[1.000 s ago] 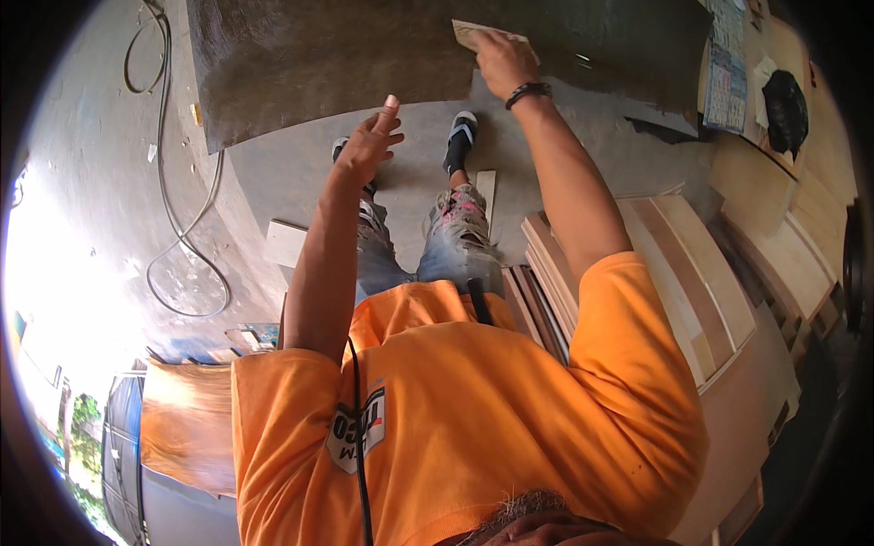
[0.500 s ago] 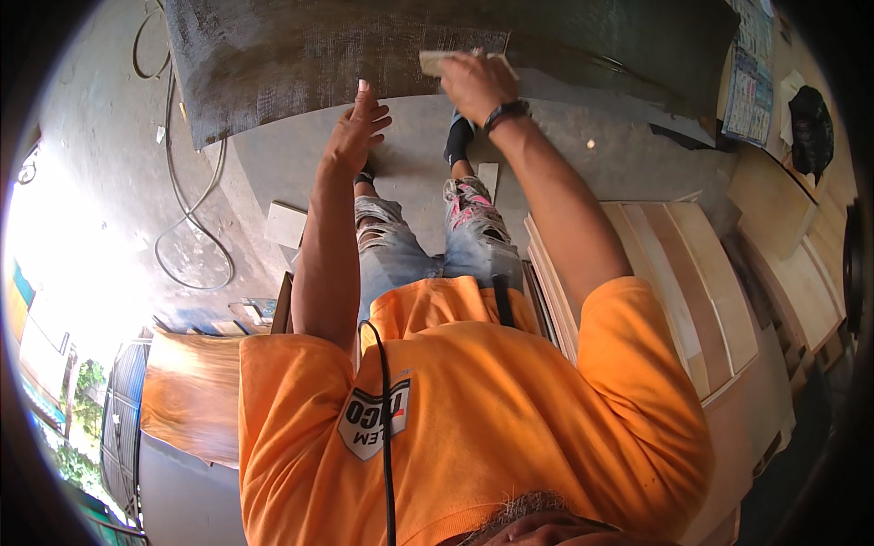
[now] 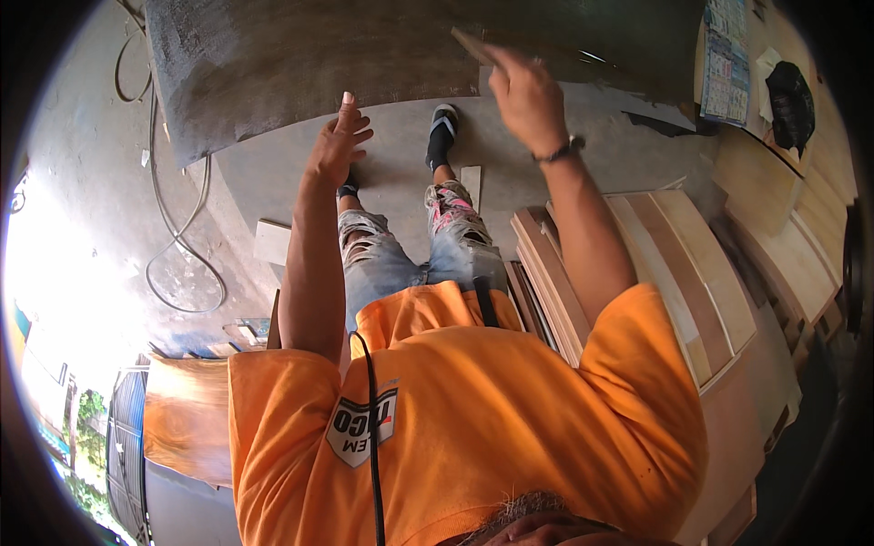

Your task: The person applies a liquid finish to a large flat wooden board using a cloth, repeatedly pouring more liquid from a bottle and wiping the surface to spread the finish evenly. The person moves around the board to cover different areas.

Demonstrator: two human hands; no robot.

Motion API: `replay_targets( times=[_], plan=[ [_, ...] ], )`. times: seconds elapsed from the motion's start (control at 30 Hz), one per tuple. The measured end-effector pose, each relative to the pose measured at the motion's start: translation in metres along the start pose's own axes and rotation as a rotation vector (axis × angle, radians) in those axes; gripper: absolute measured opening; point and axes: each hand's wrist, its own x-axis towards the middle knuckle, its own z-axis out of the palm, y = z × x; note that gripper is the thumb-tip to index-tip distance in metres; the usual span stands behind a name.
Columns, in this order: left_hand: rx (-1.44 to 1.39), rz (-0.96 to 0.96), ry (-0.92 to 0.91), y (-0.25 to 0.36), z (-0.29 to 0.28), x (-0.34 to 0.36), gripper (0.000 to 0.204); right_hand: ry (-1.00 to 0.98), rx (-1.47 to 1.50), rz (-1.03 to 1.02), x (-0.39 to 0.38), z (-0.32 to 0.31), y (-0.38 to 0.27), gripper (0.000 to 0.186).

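Note:
A large dark brown panel (image 3: 300,73) with a wet-looking, streaked surface spans the top of the view. My right hand (image 3: 531,100) grips a thin, flat tan piece (image 3: 471,43), perhaps wood, whose edge tilts against or just over the panel; whether it touches I cannot tell. Fingers hide part of this piece. My left hand (image 3: 339,146) is raised just short of the panel's near edge, thumb up and fingers apart, holding nothing.
Stacked boards (image 3: 674,264) stand close on my right, beside a black plastic bag (image 3: 790,105) and a calendar sheet (image 3: 726,68). A hose (image 3: 187,246) lies looped at left. Small offcuts (image 3: 271,242) lie on the floor near my feet.
My right hand has moved right with the tan piece, which has turned from nearly level to slanted. My left hand has shifted slightly left and down in the view, still spread.

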Motion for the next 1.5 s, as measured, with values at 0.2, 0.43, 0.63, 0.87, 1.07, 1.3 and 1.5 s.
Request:
replay_targets(
  times=[0.2, 0.43, 0.63, 0.87, 1.07, 1.3, 1.5],
  plan=[
    [0.023, -0.006, -0.060, 0.013, 0.038, 0.001, 0.101, -0.056, -0.283, -0.210, 0.047, 0.048, 0.067, 0.022],
    [0.009, -0.034, -0.034, 0.008, 0.044, 0.013, 0.103, -0.150, -0.334, -0.097, 0.073, 0.048, 0.074, 0.019],
    [-0.024, -0.033, -0.034, 0.002, 0.045, 0.021, 0.105, -0.296, -0.260, -0.124, 0.036, 0.045, 0.063, 0.023],
    [-0.040, -0.056, -0.049, 0.004, 0.049, 0.021, 0.105, -0.269, -0.186, -0.075, -0.056, 0.049, 0.039, 0.011],
    [-0.019, -0.055, -0.044, 0.010, 0.056, 0.010, 0.103, -0.201, 0.160, 0.163, -0.090, 0.013, 0.041, 0.026],
    [0.038, -0.061, -0.109, 0.017, 0.090, 0.006, 0.102, 0.049, -0.089, -0.081, 0.015, -0.021, 0.090, 0.029],
    [-0.024, -0.060, -0.072, 0.009, 0.103, 0.015, 0.100, -0.069, -0.255, -0.123, 0.034, 0.021, 0.106, 0.013]
  ],
)
